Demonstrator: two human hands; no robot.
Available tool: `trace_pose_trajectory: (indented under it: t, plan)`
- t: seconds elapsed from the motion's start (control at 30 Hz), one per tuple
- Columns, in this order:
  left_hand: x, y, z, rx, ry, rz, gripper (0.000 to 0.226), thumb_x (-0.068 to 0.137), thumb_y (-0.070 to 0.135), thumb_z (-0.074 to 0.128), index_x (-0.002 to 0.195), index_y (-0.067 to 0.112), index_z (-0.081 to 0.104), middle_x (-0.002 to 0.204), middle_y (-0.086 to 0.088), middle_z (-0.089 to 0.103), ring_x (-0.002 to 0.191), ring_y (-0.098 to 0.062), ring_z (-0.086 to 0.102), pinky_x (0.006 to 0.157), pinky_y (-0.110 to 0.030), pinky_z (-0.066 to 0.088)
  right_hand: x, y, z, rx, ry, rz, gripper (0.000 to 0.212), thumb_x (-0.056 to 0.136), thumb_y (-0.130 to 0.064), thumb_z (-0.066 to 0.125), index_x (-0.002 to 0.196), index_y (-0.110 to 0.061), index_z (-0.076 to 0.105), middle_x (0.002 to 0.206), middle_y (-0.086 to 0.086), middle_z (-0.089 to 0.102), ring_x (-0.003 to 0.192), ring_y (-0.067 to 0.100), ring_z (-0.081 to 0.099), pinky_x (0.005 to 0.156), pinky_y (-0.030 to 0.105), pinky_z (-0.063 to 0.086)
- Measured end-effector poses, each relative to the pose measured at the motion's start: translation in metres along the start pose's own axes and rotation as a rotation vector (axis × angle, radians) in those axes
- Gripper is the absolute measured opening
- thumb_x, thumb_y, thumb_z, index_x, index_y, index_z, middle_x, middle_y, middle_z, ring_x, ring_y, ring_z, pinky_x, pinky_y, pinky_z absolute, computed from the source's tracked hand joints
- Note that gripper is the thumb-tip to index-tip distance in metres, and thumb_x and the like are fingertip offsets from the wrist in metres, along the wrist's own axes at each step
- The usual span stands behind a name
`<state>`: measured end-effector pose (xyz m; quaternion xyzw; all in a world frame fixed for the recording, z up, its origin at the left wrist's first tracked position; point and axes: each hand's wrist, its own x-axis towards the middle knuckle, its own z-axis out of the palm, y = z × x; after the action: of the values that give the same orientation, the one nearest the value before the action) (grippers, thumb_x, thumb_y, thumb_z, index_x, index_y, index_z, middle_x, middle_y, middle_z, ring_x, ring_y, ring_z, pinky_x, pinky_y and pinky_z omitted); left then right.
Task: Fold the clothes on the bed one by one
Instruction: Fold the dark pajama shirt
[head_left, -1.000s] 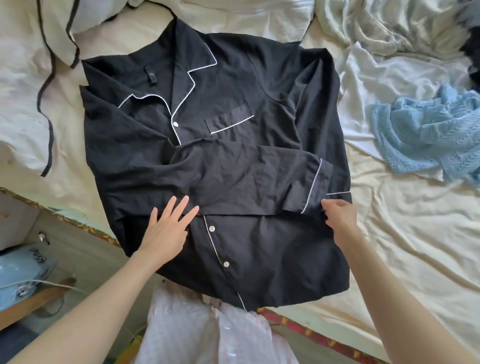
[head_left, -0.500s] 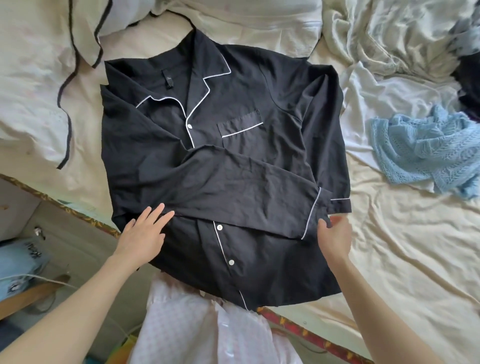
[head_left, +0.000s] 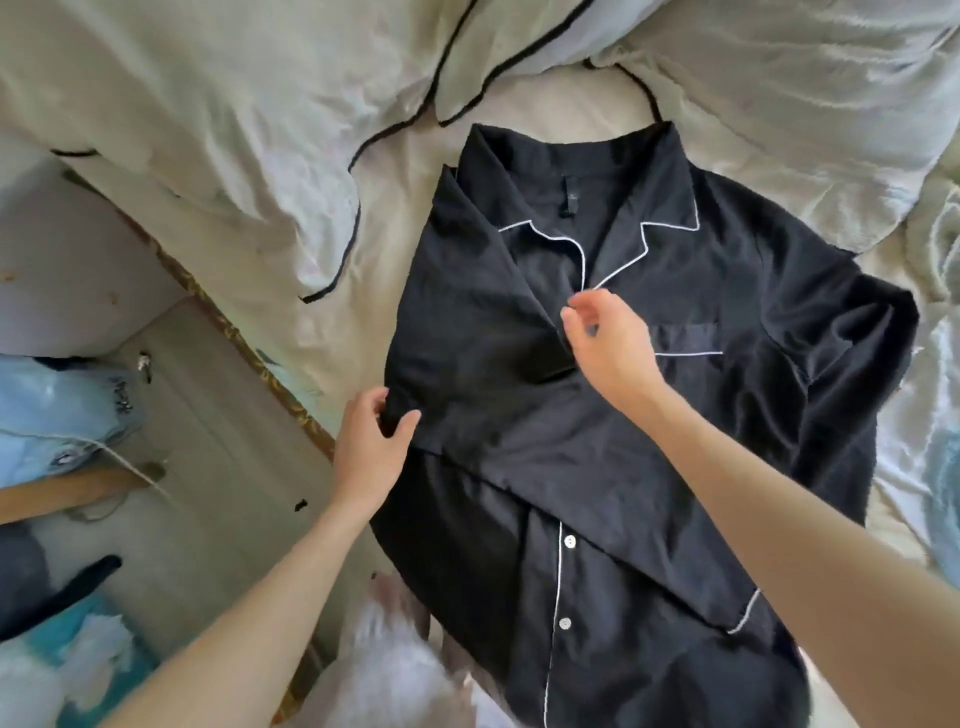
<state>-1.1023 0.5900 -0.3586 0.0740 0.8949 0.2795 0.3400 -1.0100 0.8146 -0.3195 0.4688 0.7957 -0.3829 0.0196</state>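
Observation:
A black pyjama shirt (head_left: 701, 291) with white piping lies face up on the cream bed sheet (head_left: 384, 176). One sleeve is folded across its front, the cuff at the lower right. My left hand (head_left: 371, 447) pinches the shirt's left edge at the folded shoulder. My right hand (head_left: 605, 340) hovers over the chest beside the lapel, fingers loosely curled, and whether it holds cloth is unclear.
Cream pillows with black trim (head_left: 208, 130) lie at the back and left. The bed's patterned edge (head_left: 249, 353) runs diagonally on the left, with floor and a light blue garment (head_left: 57, 405) beyond. Crumpled pale bedding (head_left: 935, 249) is at the right.
My right hand left the cuff at the lower right and rose to the chest near the lapel. My left hand moved to the shirt's left edge and took hold. The view swung left.

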Motion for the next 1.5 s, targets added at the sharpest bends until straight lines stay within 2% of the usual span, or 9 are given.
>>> trace_pose_trajectory:
  t: [0.17,0.3,0.47,0.6,0.73,0.87,1.2,1.37,1.5]
  plan:
    - [0.009,-0.013,-0.003,-0.112,0.003,-0.093,0.027,0.092,0.024,0.060,0.116,0.014,0.055,0.108,0.002,0.058,0.100,-0.016,0.054,0.084,-0.028,0.041,0.071,-0.073,0.028,-0.046,-0.095,-0.082,0.037,0.098,-0.034,0.048,0.126,-0.011,0.053,0.115,0.004,0.059,0.108,0.018,0.055,0.087,0.020,0.035]
    - [0.017,-0.024,-0.019,-0.138,-0.140,-0.081,0.028,0.093,0.025,0.058,0.115,0.007,0.059,0.103,0.000,0.061,0.096,-0.016,0.056,0.080,-0.024,0.042,0.107,-0.095,0.044,-0.157,-0.260,0.097,0.035,0.094,-0.035,0.054,0.069,-0.014,0.043,0.068,0.002,0.045,0.063,0.017,0.044,0.060,0.029,0.038]
    - [0.025,-0.038,-0.042,-0.168,-0.202,-0.083,0.032,0.095,0.023,0.054,0.108,-0.006,0.057,0.097,-0.021,0.057,0.091,-0.028,0.057,0.075,-0.029,0.047,0.122,-0.113,0.057,0.179,-0.259,0.389,0.025,0.084,-0.029,0.071,0.086,-0.007,0.058,0.095,0.006,0.062,0.093,0.023,0.060,0.082,0.032,0.050]
    - [0.040,-0.042,-0.052,-0.224,-0.206,-0.057,0.025,0.095,0.021,0.053,0.107,0.001,0.061,0.080,0.002,0.057,0.076,-0.005,0.054,0.061,-0.007,0.040,0.134,-0.145,0.079,0.384,-0.220,0.424,0.053,0.075,-0.032,0.079,0.115,-0.003,0.059,0.109,0.008,0.065,0.103,0.026,0.061,0.094,0.041,0.050]
    - [0.056,-0.049,-0.054,-0.222,-0.318,-0.069,0.028,0.095,0.026,0.053,0.116,0.009,0.060,0.107,0.000,0.062,0.101,-0.014,0.057,0.080,-0.021,0.045,0.153,-0.161,0.103,0.377,-0.230,0.434,0.033,0.083,-0.019,0.065,0.114,-0.008,0.062,0.095,0.000,0.064,0.085,0.013,0.059,0.083,0.027,0.051]
    - [0.055,-0.048,-0.051,-0.409,-0.395,-0.076,0.036,0.091,0.034,0.058,0.126,0.024,0.055,0.121,0.014,0.058,0.114,-0.002,0.051,0.096,-0.022,0.041,0.138,-0.146,0.091,0.188,-0.199,0.210,0.011,0.090,-0.030,0.060,0.080,-0.025,0.064,0.083,-0.005,0.064,0.073,0.009,0.057,0.067,0.023,0.048]
    - [0.062,-0.031,-0.042,-0.234,-0.106,0.095,0.027,0.098,0.028,0.047,0.076,0.012,0.045,0.066,0.001,0.043,0.061,-0.010,0.041,0.058,-0.016,0.034,0.120,-0.137,0.092,0.076,-0.164,0.106,0.017,0.092,-0.021,0.061,0.104,-0.013,0.069,0.099,-0.002,0.064,0.095,0.010,0.057,0.074,0.015,0.041]
    - [0.058,-0.029,-0.044,-0.170,-0.110,0.055,0.033,0.096,0.028,0.052,0.124,0.011,0.050,0.113,0.001,0.053,0.099,-0.014,0.053,0.084,-0.026,0.046,0.086,-0.122,0.083,-0.002,-0.022,-0.066,0.030,0.097,-0.023,0.050,0.124,-0.014,0.058,0.121,0.000,0.058,0.107,0.010,0.052,0.084,0.014,0.034]
    - [0.045,-0.018,-0.046,0.172,0.104,0.353,0.046,0.087,0.016,0.065,0.128,0.004,0.047,0.121,-0.016,0.051,0.108,-0.031,0.051,0.086,-0.045,0.050,0.026,-0.069,0.062,-0.124,0.125,-0.168,0.035,0.096,-0.017,0.050,0.131,-0.010,0.053,0.136,0.005,0.052,0.124,0.022,0.045,0.101,0.029,0.032]
